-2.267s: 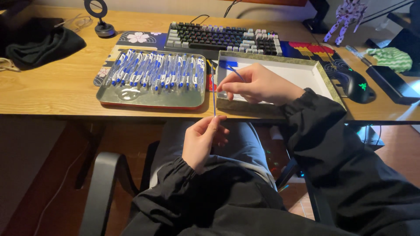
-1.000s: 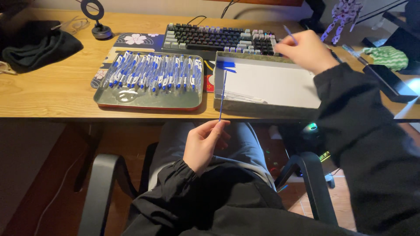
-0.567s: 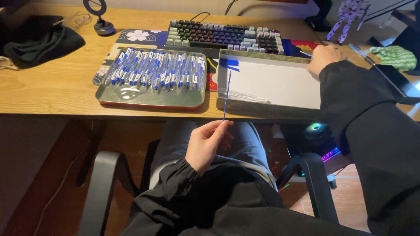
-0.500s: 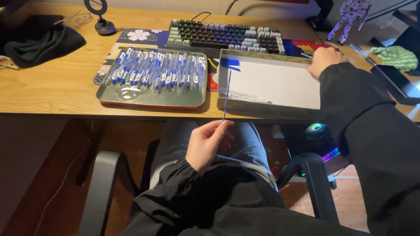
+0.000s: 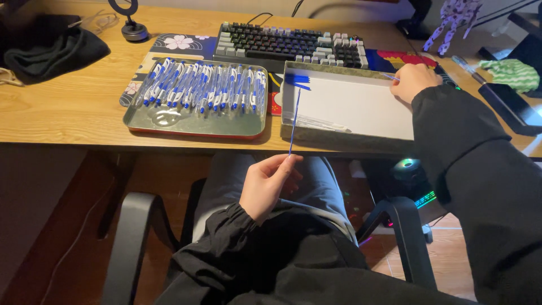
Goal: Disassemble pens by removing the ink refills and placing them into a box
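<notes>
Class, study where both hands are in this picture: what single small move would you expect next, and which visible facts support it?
Probably the right hand draws back toward the left hand. The left hand holds a thin blue refill upright below the desk edge, while the right hand's fingers pinch a small thin part at the far corner of the white-lined tray, apart from the refill.

A thin blue refill (image 5: 294,121) stands nearly upright, its lower end pinched in the fingertips of the left hand (image 5: 266,184) below the front edge of the surface, its tip rising over the near-left corner of the shallow white-lined tray (image 5: 361,104). At the tray's far right corner, the right hand (image 5: 414,81) is closed on a slim bluish piece (image 5: 388,76).
</notes>
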